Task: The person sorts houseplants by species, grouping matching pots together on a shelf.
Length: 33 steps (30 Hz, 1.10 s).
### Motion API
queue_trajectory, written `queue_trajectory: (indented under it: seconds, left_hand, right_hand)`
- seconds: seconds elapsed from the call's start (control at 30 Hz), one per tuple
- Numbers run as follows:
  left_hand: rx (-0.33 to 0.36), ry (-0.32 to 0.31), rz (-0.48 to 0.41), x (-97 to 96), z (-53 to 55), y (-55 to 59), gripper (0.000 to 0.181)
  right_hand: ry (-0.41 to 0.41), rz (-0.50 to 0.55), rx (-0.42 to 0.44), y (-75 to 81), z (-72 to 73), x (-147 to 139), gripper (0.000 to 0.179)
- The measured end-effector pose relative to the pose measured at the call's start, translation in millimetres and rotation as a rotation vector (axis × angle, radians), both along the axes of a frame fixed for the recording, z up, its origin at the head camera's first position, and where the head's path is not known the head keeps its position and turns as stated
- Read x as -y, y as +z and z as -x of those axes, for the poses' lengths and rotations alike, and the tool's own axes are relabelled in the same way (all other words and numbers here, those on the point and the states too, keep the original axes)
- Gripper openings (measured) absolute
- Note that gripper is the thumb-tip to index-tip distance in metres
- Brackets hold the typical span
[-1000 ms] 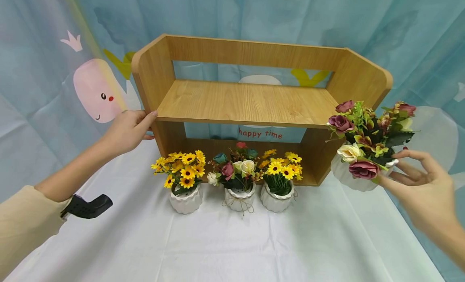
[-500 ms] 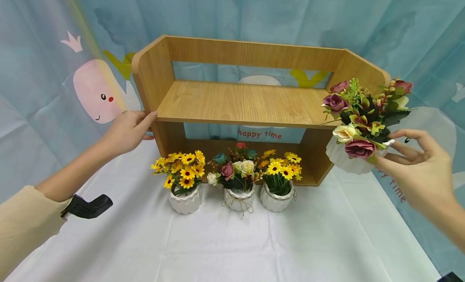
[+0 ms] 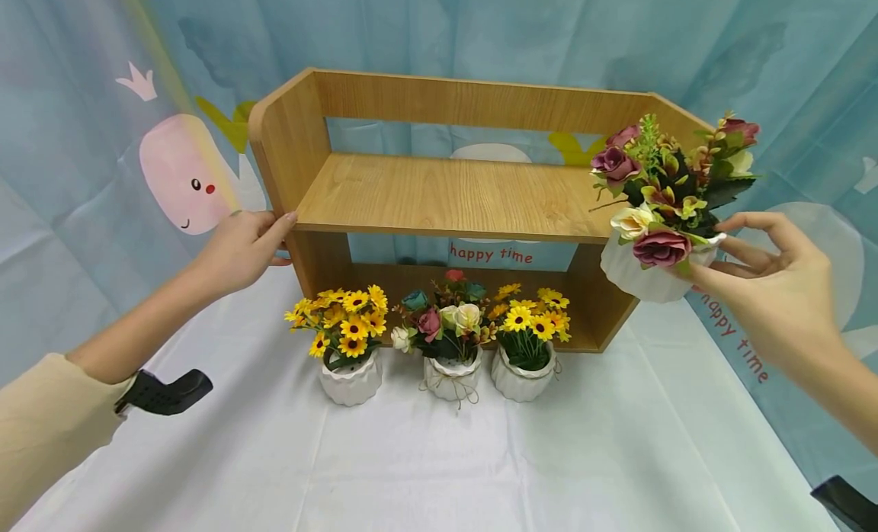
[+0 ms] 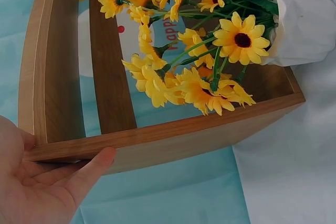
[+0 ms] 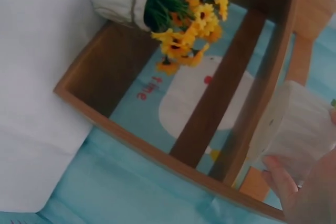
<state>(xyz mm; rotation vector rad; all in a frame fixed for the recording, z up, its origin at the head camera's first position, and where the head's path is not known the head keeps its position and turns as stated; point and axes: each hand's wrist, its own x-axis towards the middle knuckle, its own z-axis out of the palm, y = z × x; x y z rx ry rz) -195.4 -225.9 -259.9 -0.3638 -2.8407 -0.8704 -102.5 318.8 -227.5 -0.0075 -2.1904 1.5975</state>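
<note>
My left hand (image 3: 240,246) grips the left side panel of a two-tier wooden shelf (image 3: 453,197), with the thumb on its front edge. In the air at the shelf's right end, my right hand (image 3: 785,284) holds a white ribbed flowerpot (image 3: 648,269) by the rim. Mauve and cream artificial roses (image 3: 661,248) with green leaves fill that pot. It is held around the height of the upper board and covers part of the right side panel. In the right wrist view, the underside of the held pot (image 5: 273,121) faces the shelf, and fingers (image 5: 281,179) touch its wall.
In front of the lower tier stand three more white pots: yellow daisies at left (image 3: 350,379), mixed roses in the middle (image 3: 453,376), and yellow daisies at right (image 3: 523,376). A white cloth (image 3: 411,463) covers the table. A printed blue curtain (image 3: 480,29) hangs behind.
My right hand has raised the potted roses and carried them a little left, toward the shelf's upper tier. My left hand stays on the side panel.
</note>
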Motion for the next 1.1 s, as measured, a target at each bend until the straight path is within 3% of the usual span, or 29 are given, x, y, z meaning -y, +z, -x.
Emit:
queue_trajectory:
  seconds: [0.13, 0.47, 0.77, 1.1]
  left_hand:
    - [-0.004, 0.001, 0.000, 0.1, -0.4, 0.2, 0.054]
    - [-0.023, 0.017, 0.002, -3.0, -0.5, -1.4, 0.054]
    - [-0.047, 0.023, 0.008, -5.5, -1.8, -1.9, 0.055]
    - [-0.047, 0.026, 0.007, -4.6, -1.7, -2.6, 0.055]
  right_hand:
    - [0.041, 0.084, -0.023, 4.2, 6.9, 4, 0.047]
    - [0.109, 0.150, -0.061, 11.7, 17.7, 12, 0.046]
    - [0.113, 0.131, -0.036, 23.0, 25.5, 20, 0.042]
    - [0.091, 0.028, -0.016, 32.0, 37.7, 36, 0.043]
